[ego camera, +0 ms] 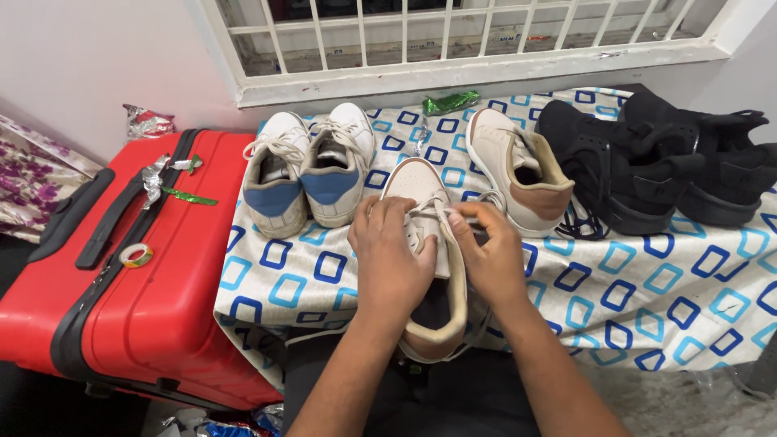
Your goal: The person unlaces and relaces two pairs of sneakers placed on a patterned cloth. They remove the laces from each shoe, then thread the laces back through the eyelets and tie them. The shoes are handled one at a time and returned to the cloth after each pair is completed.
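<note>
Here, a cream low-top shoe (429, 243) is held at the near edge of a cloth-covered table (647, 299), toe pointing away and heel hanging over the edge toward the person. The left hand (388, 255) is curled over the shoe's left side and tongue, its fingers closed against the upper, while the right hand (490, 259) is pinched shut on a white lace (441, 209) near the eyelets; how much lace is gripped under the thumb cannot be told. The matching cream shoe (518, 166) is set just behind and to the right, tilted on its side, with a pair of black sneakers (655, 162) further right and a pair of white shoes with blue heels (312, 166) to the left. A red suitcase (154, 283) is laid flat beside the table, with a small roll of tape (136, 256) and scraps of foil on its lid. Several risks can be judged from this position. Since the heel is unsupported, the shoe could tip off the edge if the left hand's hold were relaxed. The lace could be pulled unevenly or slipped out of an eyelet if it is drawn too hard from one side. The patterned cloth could be dragged forward by the shoe, and the shoes standing on it shifted with it. The dark laces trailing from the nearer black sneaker lie close by and could be caught by the right forearm.
</note>
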Available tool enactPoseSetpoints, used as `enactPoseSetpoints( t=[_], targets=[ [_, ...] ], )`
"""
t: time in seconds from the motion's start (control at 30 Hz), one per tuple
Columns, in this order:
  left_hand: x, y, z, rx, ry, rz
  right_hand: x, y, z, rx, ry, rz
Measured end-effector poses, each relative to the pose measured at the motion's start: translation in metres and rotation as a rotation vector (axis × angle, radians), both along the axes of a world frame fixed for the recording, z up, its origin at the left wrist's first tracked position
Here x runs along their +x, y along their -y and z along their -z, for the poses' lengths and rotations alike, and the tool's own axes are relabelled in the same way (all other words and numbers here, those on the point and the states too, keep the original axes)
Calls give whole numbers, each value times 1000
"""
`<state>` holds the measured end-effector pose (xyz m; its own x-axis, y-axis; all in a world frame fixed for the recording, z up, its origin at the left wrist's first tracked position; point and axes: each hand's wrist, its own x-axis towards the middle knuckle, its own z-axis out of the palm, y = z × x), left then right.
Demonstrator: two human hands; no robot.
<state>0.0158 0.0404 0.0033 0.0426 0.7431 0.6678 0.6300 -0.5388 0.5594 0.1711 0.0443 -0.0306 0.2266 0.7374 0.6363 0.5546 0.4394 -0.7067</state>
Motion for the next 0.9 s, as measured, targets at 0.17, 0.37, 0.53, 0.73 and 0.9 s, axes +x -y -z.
enactPoseSetpoints(
  t=[0.17,0.37,0.53,0.73,0.9],
  targets=[
    [0,1,1,-20,-4,-9,9,1,6,20,-161,57],
    [1,0,3,18,6,-11,26,4,5,554,-370,166],
    [3,-1,4,-33,78,-7,7,2,3,145,-113,20],
    [-11,-12,8,-267,380,79,-1,-6,1,-155,-186,-112],
    [-37,-27,12,-346,296,93,2,-14,9,-218,-170,-27]
  ],
)
